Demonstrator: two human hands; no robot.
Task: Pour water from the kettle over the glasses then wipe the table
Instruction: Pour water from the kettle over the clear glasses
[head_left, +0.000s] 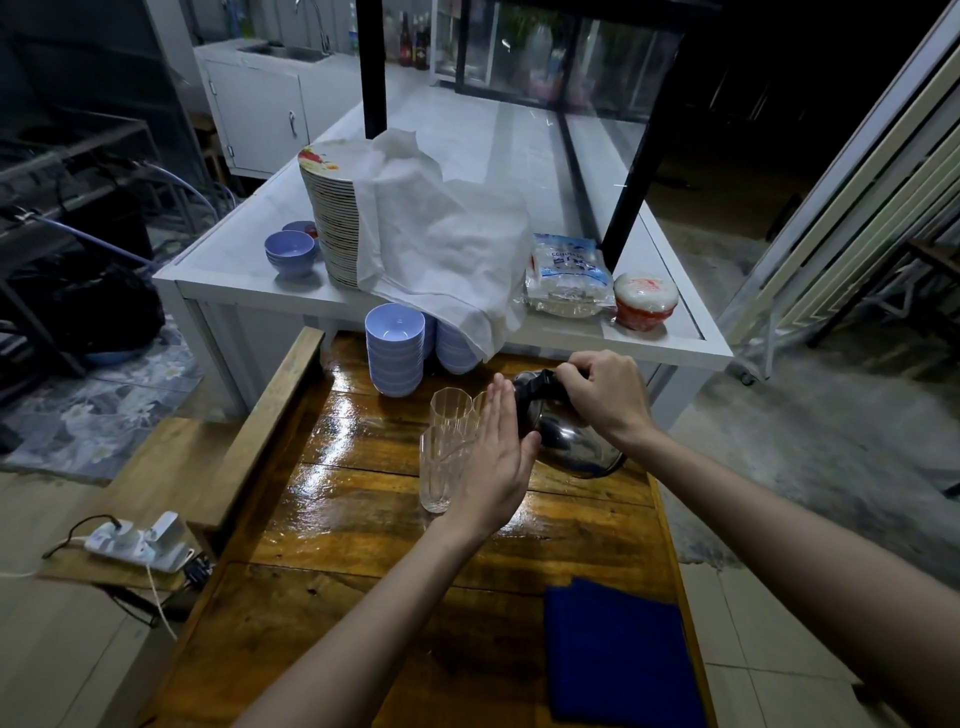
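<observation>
Kettle (563, 434) first: where does it sit?

At 1 o'clock on the wooden table (363, 519). It is tilted, its dark top leaning toward 9 o'clock, where the glasses (450, 411) stand bunched together just beside it.

Which hand has it?

The right hand (605, 397) reaches in from 3 o'clock, fingers curled round the black handle on top. The left hand (493, 462) comes in from 7 o'clock, fingers straight and pressed together, palm flat against the kettle's near flank, between kettle and glasses.

So the pour runs which way?

Leftward, I'd judge: the long axis goes from base at 4 o'clock to top at 10 o'clock. The spout is hidden behind the left hand, so I cannot tell whether water is running.

And the wipe?

The blue cloth (618, 654) lies folded at 5 o'clock, well apart from both hands and nearer the right arm. The boards shine wet.
</observation>
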